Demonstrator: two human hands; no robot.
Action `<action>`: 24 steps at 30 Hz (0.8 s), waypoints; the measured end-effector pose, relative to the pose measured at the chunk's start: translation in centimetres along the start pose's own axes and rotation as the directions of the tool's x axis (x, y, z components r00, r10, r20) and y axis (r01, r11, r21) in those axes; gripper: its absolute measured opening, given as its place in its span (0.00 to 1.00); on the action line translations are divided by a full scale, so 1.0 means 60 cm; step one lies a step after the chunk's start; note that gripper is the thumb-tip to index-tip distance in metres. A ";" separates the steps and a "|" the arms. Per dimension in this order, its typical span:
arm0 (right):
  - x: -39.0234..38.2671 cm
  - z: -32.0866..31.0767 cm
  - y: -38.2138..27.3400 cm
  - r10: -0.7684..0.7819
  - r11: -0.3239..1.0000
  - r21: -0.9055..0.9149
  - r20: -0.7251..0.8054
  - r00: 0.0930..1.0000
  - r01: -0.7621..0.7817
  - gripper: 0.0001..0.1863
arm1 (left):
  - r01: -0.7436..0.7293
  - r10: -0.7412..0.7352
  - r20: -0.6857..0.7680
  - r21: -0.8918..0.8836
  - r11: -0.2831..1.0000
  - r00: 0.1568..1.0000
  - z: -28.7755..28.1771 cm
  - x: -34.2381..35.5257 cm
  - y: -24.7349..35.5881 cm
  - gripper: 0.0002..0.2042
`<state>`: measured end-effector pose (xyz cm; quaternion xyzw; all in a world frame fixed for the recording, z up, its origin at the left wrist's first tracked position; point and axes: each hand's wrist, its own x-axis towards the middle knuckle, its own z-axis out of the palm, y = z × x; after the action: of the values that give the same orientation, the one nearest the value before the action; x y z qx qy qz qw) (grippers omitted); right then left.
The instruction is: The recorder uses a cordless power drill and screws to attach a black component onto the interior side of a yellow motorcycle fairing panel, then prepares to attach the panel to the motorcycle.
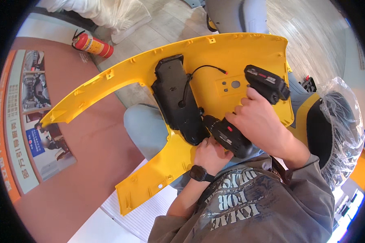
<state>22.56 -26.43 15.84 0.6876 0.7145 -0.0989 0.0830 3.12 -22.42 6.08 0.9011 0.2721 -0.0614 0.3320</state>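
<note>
A large curved yellow plastic panel (231,48) lies across my lap, inner side up. Fixed along it is a long black plastic housing (172,91); a thin black cable (205,67) with a red-tipped plug loops from it over the panel. My right hand (259,115) grips the handle of a black cordless drill (235,139), its battery end up to the right and its chuck aimed at the housing's lower right edge. My left hand (213,156), below a black watch (198,173), is curled at the housing's near end, just under the chuck. Its fingertips are partly hidden.
A red fire extinguisher (93,44) lies on the floor at the far left, beside a brown board (85,154) with printed pictures. A plastic-wrapped black seat (340,121) stands at the right. Grey and white vehicle bodywork (237,16) is at the top.
</note>
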 end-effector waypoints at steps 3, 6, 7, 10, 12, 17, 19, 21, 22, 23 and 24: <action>-0.026 -0.029 0.002 0.015 0.996 0.084 -0.021 1.000 -0.013 0.12 | 0.022 -0.029 -0.037 -0.175 0.984 0.999 -0.013 -0.004 0.001 0.17; -0.046 -0.046 0.011 0.059 0.980 0.192 -0.065 0.996 -0.045 0.18 | -0.035 0.022 -0.062 -0.214 0.976 0.998 -0.027 -0.009 -0.001 0.17; -0.050 -0.047 0.014 0.089 0.965 0.256 -0.098 0.991 -0.061 0.20 | -0.067 0.037 -0.119 -0.258 0.964 0.992 -0.032 -0.008 -0.005 0.15; -0.047 -0.035 0.018 0.168 0.923 0.380 -0.255 0.952 -0.062 0.21 | -0.088 -0.026 -0.260 -0.418 0.904 0.965 -0.050 -0.009 -0.016 0.10; -0.038 -0.019 0.016 0.229 0.899 0.434 -0.347 0.910 -0.061 0.22 | -0.011 -0.199 -0.297 -0.580 0.814 0.934 -0.061 -0.016 -0.017 0.09; -0.023 0.010 0.020 0.155 0.903 0.427 -0.414 0.897 0.041 0.22 | -0.097 -0.383 -0.347 -0.836 0.541 0.856 -0.093 -0.020 -0.033 0.14; -0.023 0.017 0.022 0.113 0.895 0.435 -0.440 0.891 0.102 0.22 | -0.221 -0.481 -0.308 -0.948 0.230 0.821 -0.102 -0.018 -0.038 0.14; -0.025 0.025 0.024 0.079 0.894 0.428 -0.437 0.896 0.130 0.21 | -0.289 -0.566 -0.203 -0.955 -0.065 0.799 -0.114 -0.018 -0.047 0.13; -0.026 0.029 0.025 0.069 0.895 0.419 -0.465 0.882 0.151 0.21 | -0.351 -0.560 -0.232 -0.930 -0.113 0.795 -0.119 -0.020 -0.050 0.12; -0.029 0.035 0.026 0.062 0.894 0.419 -0.467 0.882 0.158 0.21 | -0.371 -0.594 -0.212 -0.915 -0.157 0.776 -0.125 -0.024 -0.050 0.11; -0.033 0.040 0.026 0.058 0.890 0.424 -0.473 0.879 0.169 0.21 | -0.373 -0.652 -0.163 -0.907 -0.196 0.740 -0.130 -0.029 -0.049 0.10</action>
<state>24.17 -28.91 13.97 0.6695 0.6897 -0.0939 -0.2593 -0.44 -16.43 10.94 0.2164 0.4219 0.4341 0.7660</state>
